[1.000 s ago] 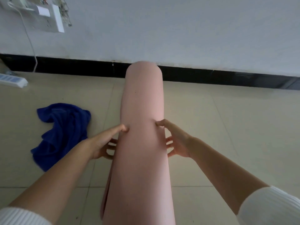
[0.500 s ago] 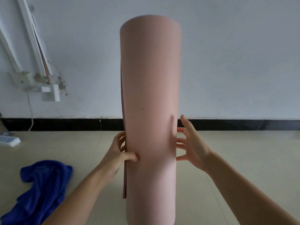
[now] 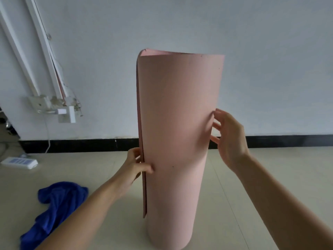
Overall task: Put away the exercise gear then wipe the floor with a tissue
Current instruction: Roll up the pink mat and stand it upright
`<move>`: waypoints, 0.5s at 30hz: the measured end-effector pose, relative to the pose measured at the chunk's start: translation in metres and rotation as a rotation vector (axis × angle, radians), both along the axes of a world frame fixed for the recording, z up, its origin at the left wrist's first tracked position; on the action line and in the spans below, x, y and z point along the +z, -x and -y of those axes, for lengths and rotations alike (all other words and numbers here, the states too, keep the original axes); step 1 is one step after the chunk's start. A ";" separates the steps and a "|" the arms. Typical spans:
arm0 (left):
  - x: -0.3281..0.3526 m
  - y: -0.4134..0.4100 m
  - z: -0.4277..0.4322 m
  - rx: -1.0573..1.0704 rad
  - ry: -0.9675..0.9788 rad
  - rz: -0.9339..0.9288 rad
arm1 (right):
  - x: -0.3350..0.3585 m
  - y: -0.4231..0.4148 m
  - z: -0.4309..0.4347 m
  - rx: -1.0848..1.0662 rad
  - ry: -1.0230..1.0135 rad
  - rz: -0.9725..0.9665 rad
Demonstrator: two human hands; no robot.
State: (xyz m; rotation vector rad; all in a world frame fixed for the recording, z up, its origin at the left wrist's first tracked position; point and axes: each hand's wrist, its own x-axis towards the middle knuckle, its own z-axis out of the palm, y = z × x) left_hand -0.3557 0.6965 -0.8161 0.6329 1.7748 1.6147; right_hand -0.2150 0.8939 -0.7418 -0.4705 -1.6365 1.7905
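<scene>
Exercise mat [image 3: 176, 141] upright on floor [image 3: 261, 186] | left hand [image 3: 134, 166] grip pinches loose edge (likely to stop unrolling) | right hand [image 3: 228, 139] grip spread, steadying right side.

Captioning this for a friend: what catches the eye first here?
A pink rolled mat stands upright on the floor at centre. The left hand pinches its loose edge while the right hand touches its other side, fingers spread. A crumpled blue towel lies lower left.
</scene>
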 end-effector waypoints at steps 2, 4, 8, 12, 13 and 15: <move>0.013 -0.003 -0.003 0.032 -0.039 -0.001 | 0.025 0.000 0.005 -0.005 -0.068 -0.016; 0.024 0.000 -0.002 0.054 -0.093 -0.020 | 0.044 0.000 0.007 -0.013 -0.157 -0.022; 0.044 0.008 0.004 -0.024 -0.017 -0.093 | 0.066 -0.003 0.003 -0.040 -0.284 -0.079; 0.061 0.008 0.002 -0.017 -0.076 -0.006 | 0.074 -0.004 0.006 -0.069 -0.424 -0.070; 0.065 0.008 0.000 0.003 -0.102 -0.003 | 0.074 -0.004 0.009 -0.078 -0.455 -0.060; 0.070 0.008 -0.002 0.039 -0.110 -0.017 | 0.076 -0.004 0.014 -0.118 -0.506 -0.055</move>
